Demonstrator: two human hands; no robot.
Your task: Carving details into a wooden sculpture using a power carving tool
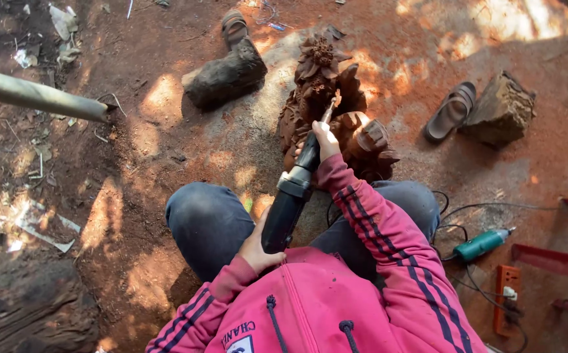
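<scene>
The left hand (258, 248) grips the rear of the long black cylindrical power carving tool (290, 199) while the right hand (325, 139) wraps its neck, steadying the bit against the reddish-brown ornately carved wooden sculpture (326, 104) (petalled, deeply relieved), lying on the red dirt ground (166, 131) before the knees.

carving (326, 104): rough reddish wood | grinder (290, 199): matt black plastic

An outdoor woodcarving yard on bare red earth (166, 131). A half-carved wooden sculpture (326, 98) stands at twelve o'clock, rough wood blocks (501, 110) at two and eleven, a green power tool (482, 244) and an orange power strip (507, 297) at four.
</scene>
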